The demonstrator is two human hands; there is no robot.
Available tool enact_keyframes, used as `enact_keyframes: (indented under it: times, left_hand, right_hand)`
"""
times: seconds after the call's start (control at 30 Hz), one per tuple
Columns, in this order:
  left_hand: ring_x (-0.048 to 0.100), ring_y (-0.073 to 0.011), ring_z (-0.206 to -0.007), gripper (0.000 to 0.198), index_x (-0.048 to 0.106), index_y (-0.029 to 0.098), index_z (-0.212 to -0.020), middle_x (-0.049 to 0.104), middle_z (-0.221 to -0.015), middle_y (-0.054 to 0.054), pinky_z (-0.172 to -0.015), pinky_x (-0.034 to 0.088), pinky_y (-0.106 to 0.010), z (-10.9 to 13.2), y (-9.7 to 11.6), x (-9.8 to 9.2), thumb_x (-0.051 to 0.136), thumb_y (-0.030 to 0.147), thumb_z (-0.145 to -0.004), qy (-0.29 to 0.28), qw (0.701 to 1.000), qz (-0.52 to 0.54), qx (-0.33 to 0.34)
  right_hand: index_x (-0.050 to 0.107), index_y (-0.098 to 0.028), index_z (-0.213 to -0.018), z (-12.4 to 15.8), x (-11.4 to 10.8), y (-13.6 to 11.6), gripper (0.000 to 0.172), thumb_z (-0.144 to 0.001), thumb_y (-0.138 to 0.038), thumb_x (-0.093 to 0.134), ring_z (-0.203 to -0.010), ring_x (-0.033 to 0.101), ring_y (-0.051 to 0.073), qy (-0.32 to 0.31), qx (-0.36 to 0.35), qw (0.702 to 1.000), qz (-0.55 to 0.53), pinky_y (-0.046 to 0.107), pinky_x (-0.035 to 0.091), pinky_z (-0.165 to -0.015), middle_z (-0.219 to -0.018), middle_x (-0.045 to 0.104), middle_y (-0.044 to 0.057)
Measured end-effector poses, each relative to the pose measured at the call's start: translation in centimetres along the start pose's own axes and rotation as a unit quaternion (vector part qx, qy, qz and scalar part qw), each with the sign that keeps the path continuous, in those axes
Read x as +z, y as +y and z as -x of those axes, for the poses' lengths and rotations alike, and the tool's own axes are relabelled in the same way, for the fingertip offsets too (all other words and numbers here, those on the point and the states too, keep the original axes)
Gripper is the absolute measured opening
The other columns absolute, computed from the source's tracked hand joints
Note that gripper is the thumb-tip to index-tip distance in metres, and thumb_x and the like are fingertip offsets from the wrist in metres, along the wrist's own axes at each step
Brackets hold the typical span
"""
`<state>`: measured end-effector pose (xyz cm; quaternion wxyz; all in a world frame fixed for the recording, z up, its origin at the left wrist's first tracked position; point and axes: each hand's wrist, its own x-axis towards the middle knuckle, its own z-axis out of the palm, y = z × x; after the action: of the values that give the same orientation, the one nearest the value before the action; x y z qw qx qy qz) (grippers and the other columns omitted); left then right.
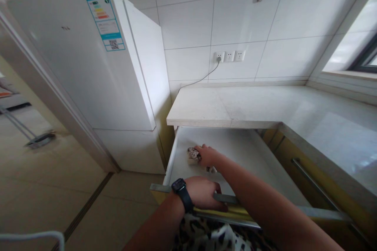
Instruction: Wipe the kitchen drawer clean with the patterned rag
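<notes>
This area is serving as a kitchen: a refrigerator (79, 74) is standing beside a countertop (250, 100), white tiles (185, 23) are lining the wall (241, 19), a drawer (235, 143) is extending below.

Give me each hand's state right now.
Left hand: closed over the drawer's front edge.
Right hand: closed on a crumpled patterned cloth inside the drawer.

Left wrist: dark smartwatch (178, 185), rounded-rectangular face, glossy screen with faint marks too small to read; plain dark strap (186, 200), smooth, fairly broad. Left hand (203, 193) and right hand (207, 156) ungloved; visible forearms bare. Torso, near edge: garment (210, 235), animal print, irregular black spots on pale and tan ground.
</notes>
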<state>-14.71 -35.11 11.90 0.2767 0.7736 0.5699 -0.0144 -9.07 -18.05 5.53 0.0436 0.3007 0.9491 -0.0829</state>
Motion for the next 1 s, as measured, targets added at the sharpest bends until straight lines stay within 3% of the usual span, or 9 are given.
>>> enact_keyframes:
  times: [0.1,0.17,0.23,0.4,0.53,0.63,0.73,0.9,1.0]
  left_hand:
    - [0.069,-0.0308,-0.097,0.063,0.074,0.025,-0.110,0.075,-0.105,-0.010,-0.080,0.053,-0.037,0.0,-0.2,0.2,0.057,0.075,-0.077,0.007,1.000,0.001,0.008]
    - [0.068,-0.0307,-0.102,0.058,0.073,0.026,-0.116,0.073,-0.113,-0.008,-0.085,0.052,-0.037,0.1,-0.3,0.3,0.061,0.068,-0.079,0.034,0.999,0.001,0.037]
    - [0.067,-0.0305,-0.104,0.055,0.071,0.027,-0.121,0.072,-0.118,-0.005,-0.088,0.051,-0.037,0.3,-0.3,0.3,0.065,0.062,-0.079,0.060,0.997,0.002,0.055]
    - [0.070,-0.0292,-0.093,0.056,0.075,0.024,-0.107,0.075,-0.104,-0.008,-0.078,0.053,-0.036,0.4,0.0,-0.1,0.060,0.069,-0.078,0.014,1.000,0.006,0.017]
    - [0.069,-0.0301,-0.096,0.062,0.072,0.027,-0.111,0.075,-0.103,-0.009,-0.077,0.053,-0.037,0.1,-0.2,0.0,0.057,0.075,-0.075,0.007,1.000,0.013,0.002]
    - [0.069,-0.0312,-0.098,0.065,0.073,0.027,-0.111,0.075,-0.103,-0.009,-0.078,0.053,-0.037,-0.1,-0.4,0.2,0.058,0.078,-0.072,0.001,1.000,0.017,0.005]
    - [0.070,-0.0311,-0.097,0.065,0.073,0.028,-0.109,0.075,-0.103,-0.009,-0.077,0.053,-0.037,0.0,-0.3,0.2,0.056,0.079,-0.073,0.001,1.000,0.014,0.005]
    - [0.070,-0.0300,-0.095,0.064,0.075,0.025,-0.109,0.075,-0.105,-0.009,-0.079,0.053,-0.035,0.6,0.2,-0.3,0.054,0.076,-0.078,0.017,1.000,0.000,0.020]
    - [0.070,-0.0306,-0.096,0.059,0.075,0.024,-0.109,0.075,-0.106,-0.010,-0.079,0.053,-0.036,0.6,0.2,-0.4,0.055,0.071,-0.080,0.016,0.999,-0.002,0.028]
  right_hand:
    - [0.048,-0.039,-0.141,-0.3,0.3,-3.1,0.077,-0.069,-0.044,0.075,-0.101,0.066,0.033,-0.071,-0.132,0.989,-0.021,0.041,0.051,-0.082,-0.122,0.059,0.010]
    - [0.051,-0.041,-0.138,-0.6,0.5,-5.1,0.060,-0.080,-0.043,0.066,-0.100,0.067,0.030,-0.129,-0.215,0.967,-0.037,0.040,0.051,-0.081,-0.122,0.060,0.007]
    - [0.053,-0.043,-0.135,-0.9,0.5,-6.3,0.049,-0.087,-0.041,0.058,-0.100,0.067,0.028,-0.156,-0.244,0.956,-0.043,0.039,0.051,-0.079,-0.121,0.061,0.006]
    - [0.047,-0.044,-0.141,-0.8,0.2,-3.7,0.078,-0.068,-0.046,0.076,-0.100,0.067,0.034,-0.091,-0.158,0.983,-0.016,0.043,0.051,-0.080,-0.120,0.060,0.008]
    - [0.047,-0.037,-0.142,-0.3,0.0,0.0,0.074,-0.072,-0.046,0.071,-0.100,0.066,0.035,0.006,0.000,1.000,0.007,0.045,0.050,-0.082,-0.120,0.058,0.013]
    - [0.045,-0.031,-0.144,-0.1,0.1,0.7,0.075,-0.074,-0.042,0.069,-0.102,0.064,0.037,0.019,0.032,0.999,0.012,0.047,0.049,-0.083,-0.121,0.056,0.017]
    - [0.047,-0.036,-0.142,-0.1,0.4,-0.9,0.078,-0.069,-0.042,0.074,-0.104,0.064,0.035,0.007,-0.020,1.000,0.008,0.045,0.049,-0.084,-0.123,0.056,0.013]
    - [0.044,-0.046,-0.142,-0.8,0.8,-4.8,0.078,-0.071,-0.044,0.074,-0.100,0.066,0.031,-0.097,-0.210,0.973,-0.020,0.042,0.051,-0.081,-0.120,0.058,0.008]
    - [0.046,-0.046,-0.141,-1.2,0.8,-5.1,0.073,-0.072,-0.046,0.072,-0.100,0.067,0.032,-0.099,-0.211,0.972,-0.009,0.042,0.051,-0.079,-0.118,0.059,0.007]
